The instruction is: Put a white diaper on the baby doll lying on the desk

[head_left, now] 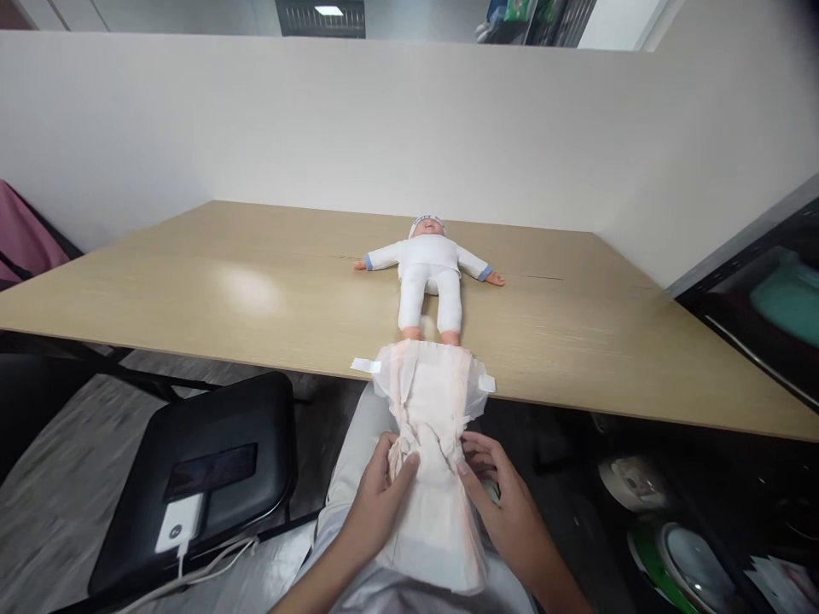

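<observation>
An unfolded white diaper (432, 401) hangs over my lap, its upper end resting at the table's front edge with both fastening tabs spread sideways. My left hand (382, 495) pinches its left side at the gathered middle, thumb on top. On the opposite side my right hand (496, 486) grips the other edge, thumb on the inner face and fingers behind. Just beyond the diaper a baby doll (430, 260) lies on its back on the table, arms out and feet toward me. It wears a white outfit with blue cuffs and a white cap.
The wooden table (287, 290) meets a white partition (384, 128) at the back. At my left, a black stool (236, 418) carries a phone (211, 472) and a white power bank (180, 522) with a cable. Dark shelving (768, 298) stands on the right.
</observation>
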Action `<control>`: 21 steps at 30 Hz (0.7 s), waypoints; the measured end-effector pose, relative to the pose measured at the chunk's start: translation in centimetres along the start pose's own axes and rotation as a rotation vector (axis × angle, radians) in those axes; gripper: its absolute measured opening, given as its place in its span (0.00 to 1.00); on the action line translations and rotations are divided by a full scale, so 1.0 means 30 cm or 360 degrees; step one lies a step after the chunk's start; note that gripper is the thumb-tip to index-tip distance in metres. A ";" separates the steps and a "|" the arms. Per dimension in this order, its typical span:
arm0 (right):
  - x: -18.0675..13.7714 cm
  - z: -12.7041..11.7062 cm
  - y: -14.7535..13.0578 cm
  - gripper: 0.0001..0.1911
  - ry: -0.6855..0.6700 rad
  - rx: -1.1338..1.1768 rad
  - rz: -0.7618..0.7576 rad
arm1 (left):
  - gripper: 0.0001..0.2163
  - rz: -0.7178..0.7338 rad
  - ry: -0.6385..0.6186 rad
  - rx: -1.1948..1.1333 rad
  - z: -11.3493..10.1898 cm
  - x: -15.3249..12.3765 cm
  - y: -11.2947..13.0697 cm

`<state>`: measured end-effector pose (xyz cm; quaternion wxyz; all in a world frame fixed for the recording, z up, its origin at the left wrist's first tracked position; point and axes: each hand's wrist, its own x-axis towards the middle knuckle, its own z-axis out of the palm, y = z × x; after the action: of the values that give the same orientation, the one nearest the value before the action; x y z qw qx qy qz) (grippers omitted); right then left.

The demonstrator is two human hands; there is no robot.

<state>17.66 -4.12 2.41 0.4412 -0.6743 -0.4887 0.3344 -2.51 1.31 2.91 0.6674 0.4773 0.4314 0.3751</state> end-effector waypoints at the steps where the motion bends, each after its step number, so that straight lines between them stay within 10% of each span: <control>1: 0.002 0.000 -0.006 0.25 0.0044 -0.0049 -0.0052 | 0.19 -0.0010 -0.0010 -0.0022 0.007 -0.004 -0.001; 11: 0.116 0.043 -0.164 0.16 0.0327 -0.0654 -0.0836 | 0.19 0.0023 0.0096 -0.0019 0.070 -0.020 -0.006; 21: 0.241 0.034 -0.268 0.10 0.0536 -0.0753 -0.1116 | 0.17 -0.0048 0.0084 -0.0027 0.078 -0.029 -0.013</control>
<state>15.99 4.12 9.29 0.4350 -0.5954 -0.6718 -0.0704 -0.59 -0.34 3.12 0.6653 0.4550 0.4528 0.3812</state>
